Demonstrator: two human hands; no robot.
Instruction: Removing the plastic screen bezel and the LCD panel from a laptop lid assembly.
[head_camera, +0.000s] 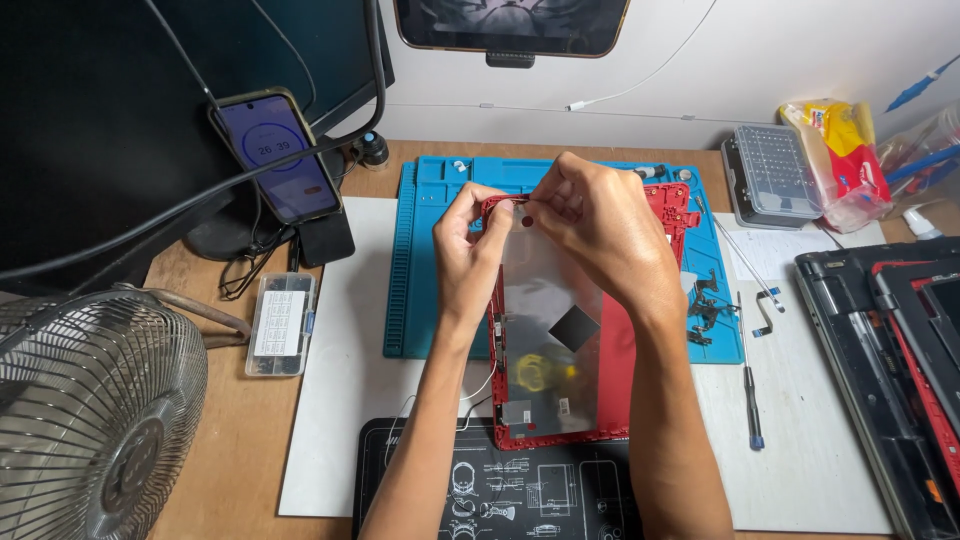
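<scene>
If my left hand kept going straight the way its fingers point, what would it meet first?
Probably the right hand: the left hand points up-right and already nearly meets it at the red cover top edge. Depth is unclear.

A phone is standing propped at ten o'clock, its purple screen glowing with a round dial. At twelve o'clock a dark tablet screen is hanging on the wall, and at two o'clock a crinkled yellow-and-red plastic packet is lying beside a clear bit case. At nine o'clock a small clear box with a white label is resting on the desk.

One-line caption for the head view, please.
Both hands pinch the top edge of a red laptop lid shell over a blue repair mat.
</scene>
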